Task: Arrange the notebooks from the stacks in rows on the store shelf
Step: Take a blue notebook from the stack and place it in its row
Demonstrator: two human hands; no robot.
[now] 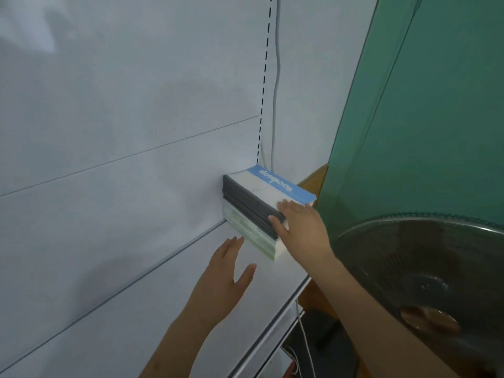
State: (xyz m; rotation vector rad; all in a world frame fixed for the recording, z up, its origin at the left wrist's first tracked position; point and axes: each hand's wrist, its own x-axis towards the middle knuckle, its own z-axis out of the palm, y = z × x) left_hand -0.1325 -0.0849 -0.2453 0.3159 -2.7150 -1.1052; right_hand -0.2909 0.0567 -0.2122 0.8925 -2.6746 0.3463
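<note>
there is a single view, from a wide-angle camera worn on the person's head. it looks forward and down, tilted to one side, onto a white metal store shelf (152,304) and its white back panel, which lie close in front and fill most of the frame. both bare forearms reach in from the bottom edge. at the right edge a dark round fan grille (425,268) sits very near the lens, blurred. straight lines bend toward the frame edges.

Soft dim light, slight blur, wide-angle bending
</note>
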